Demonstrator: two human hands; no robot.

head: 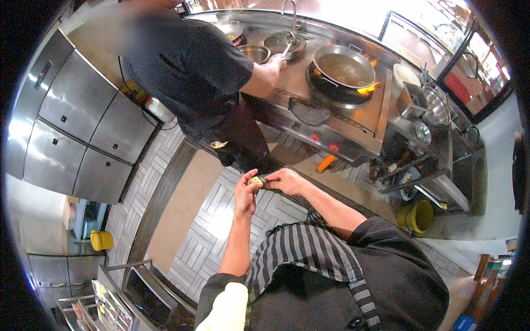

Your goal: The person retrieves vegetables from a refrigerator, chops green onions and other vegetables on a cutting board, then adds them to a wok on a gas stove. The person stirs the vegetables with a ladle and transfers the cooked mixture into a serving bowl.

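In front of my striped apron [306,248], both hands meet over a small green piece [259,181], perhaps a vegetable, pale yellow-green on top and dark green at its side. My left hand [246,194] supports it between thumb and fingers, with some fingers raised. From the other side, the fingertips of my right hand [286,182] pinch its darker end. Fingers cover part of the piece, so its exact kind is unclear. Both hands are in mid-air above the tiled floor [219,211].
Ahead, a co-worker [198,78] in dark clothes reaches over the steel range. A wok [344,66] of liquid sits over open flames [367,88]. Steel cabinets [78,99] line the left. A metal rack [107,306] stands lower left; a yellow bucket [418,216] is at right.
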